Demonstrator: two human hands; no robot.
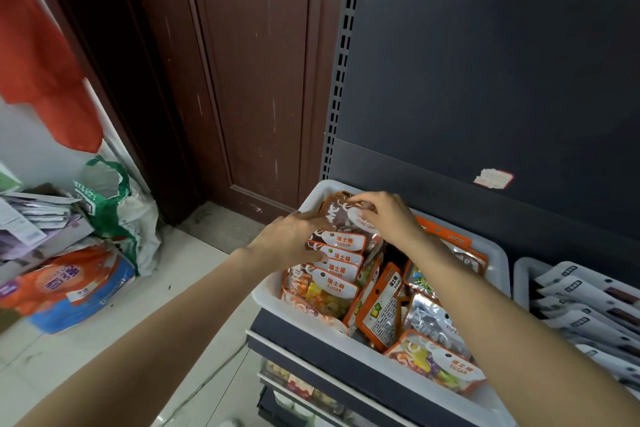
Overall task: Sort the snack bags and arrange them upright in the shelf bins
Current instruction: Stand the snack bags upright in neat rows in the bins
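I'd call it roughly half done: left hand [294, 239] fingers curled bracing the upright candy bags [337, 255] row, right hand [388, 218] pinching the rear bag, loose bags [429, 319] in white bin [498, 253] still unsorted.

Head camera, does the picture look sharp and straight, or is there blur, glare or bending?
Head view: sharp on both hands, left hand, right hand, and the candy bags; wide-angle bending leans the shelf upright; foil bags show glare; bottom edge blurred.

"SUGAR" on orange candy bags' [341, 265] white labels — other print unreadable
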